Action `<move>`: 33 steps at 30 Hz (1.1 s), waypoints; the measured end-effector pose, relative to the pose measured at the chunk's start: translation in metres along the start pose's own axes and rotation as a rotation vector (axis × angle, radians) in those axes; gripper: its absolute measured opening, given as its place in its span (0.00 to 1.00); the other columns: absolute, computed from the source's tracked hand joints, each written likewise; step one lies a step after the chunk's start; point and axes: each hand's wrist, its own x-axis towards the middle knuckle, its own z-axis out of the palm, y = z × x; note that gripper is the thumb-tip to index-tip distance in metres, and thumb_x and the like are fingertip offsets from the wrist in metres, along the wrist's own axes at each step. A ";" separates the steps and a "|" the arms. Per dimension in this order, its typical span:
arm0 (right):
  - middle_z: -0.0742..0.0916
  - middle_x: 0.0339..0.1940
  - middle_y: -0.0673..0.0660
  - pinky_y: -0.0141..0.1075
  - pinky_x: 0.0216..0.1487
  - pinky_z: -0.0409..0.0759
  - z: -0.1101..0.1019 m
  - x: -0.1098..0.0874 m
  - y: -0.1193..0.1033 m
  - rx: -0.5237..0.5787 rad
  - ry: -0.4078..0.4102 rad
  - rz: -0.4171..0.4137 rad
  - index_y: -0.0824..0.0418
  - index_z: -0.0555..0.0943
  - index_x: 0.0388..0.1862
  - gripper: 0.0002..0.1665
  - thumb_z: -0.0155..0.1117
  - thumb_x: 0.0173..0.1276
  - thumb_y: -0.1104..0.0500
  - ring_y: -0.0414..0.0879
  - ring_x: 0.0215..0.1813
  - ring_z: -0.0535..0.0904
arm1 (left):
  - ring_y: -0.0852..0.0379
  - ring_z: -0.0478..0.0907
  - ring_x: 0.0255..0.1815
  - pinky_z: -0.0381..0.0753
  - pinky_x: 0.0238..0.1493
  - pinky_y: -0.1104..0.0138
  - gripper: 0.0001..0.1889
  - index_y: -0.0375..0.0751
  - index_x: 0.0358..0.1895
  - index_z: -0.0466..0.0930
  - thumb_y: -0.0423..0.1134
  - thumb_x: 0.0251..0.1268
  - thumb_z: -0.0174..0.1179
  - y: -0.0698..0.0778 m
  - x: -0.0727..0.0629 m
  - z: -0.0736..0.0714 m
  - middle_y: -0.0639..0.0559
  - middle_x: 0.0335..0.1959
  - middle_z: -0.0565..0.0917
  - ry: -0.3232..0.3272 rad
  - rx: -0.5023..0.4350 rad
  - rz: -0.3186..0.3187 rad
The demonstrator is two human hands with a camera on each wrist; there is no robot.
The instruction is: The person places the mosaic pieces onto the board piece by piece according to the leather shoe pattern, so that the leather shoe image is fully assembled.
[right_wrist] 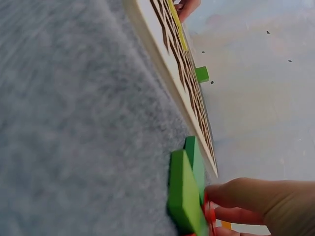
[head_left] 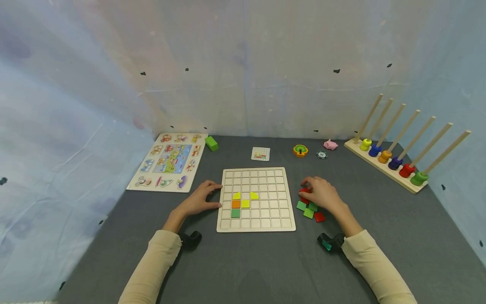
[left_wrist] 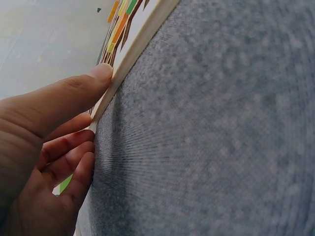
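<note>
The pale wooden grid board (head_left: 265,224) lies flat in the middle of the head view. Seated on its left part are yellow, orange and green tiles, among them a yellow square (head_left: 245,204) and an orange square (head_left: 236,204). My left hand (head_left: 199,197) rests its thumb and fingertips against the board's left edge, thumb and index spread apart. To the right of the board, my right hand (head_left: 322,193) pinches a red tile (right_wrist: 209,216) between thumb and fingers, partly hiding it. Just below that hand lie loose tiles, including a light green one (head_left: 309,213) and another red one (head_left: 319,217).
A small pattern card (head_left: 260,154) lies behind the board. Back left are a picture puzzle board (head_left: 146,174) and a green block (head_left: 211,143). A tree piece (head_left: 300,150), a round chip (head_left: 321,155), a pink pig (head_left: 330,145) and a peg stand (head_left: 387,168) stand back right.
</note>
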 end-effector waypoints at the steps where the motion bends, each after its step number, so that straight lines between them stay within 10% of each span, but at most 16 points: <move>1: 0.81 0.33 0.59 0.42 0.27 0.74 0.000 0.001 -0.001 0.006 0.000 -0.005 0.63 0.81 0.45 0.19 0.68 0.58 0.54 0.49 0.33 0.76 | 0.47 0.67 0.55 0.67 0.58 0.52 0.33 0.37 0.64 0.68 0.45 0.56 0.67 0.000 0.000 0.000 0.43 0.55 0.67 -0.001 -0.002 -0.001; 17: 0.82 0.34 0.55 0.38 0.33 0.74 0.014 0.009 -0.015 0.098 0.105 -0.251 0.64 0.84 0.43 0.14 0.69 0.57 0.60 0.44 0.33 0.75 | 0.47 0.67 0.55 0.67 0.58 0.52 0.33 0.37 0.64 0.68 0.44 0.56 0.67 0.002 0.000 0.000 0.43 0.55 0.67 -0.003 -0.006 -0.005; 33: 0.84 0.39 0.53 0.36 0.40 0.77 0.041 0.010 -0.082 0.249 0.004 -0.540 0.64 0.83 0.46 0.16 0.69 0.58 0.60 0.45 0.40 0.78 | 0.47 0.67 0.55 0.67 0.58 0.52 0.33 0.37 0.64 0.68 0.45 0.56 0.67 0.001 0.000 0.000 0.44 0.55 0.67 -0.001 -0.004 -0.021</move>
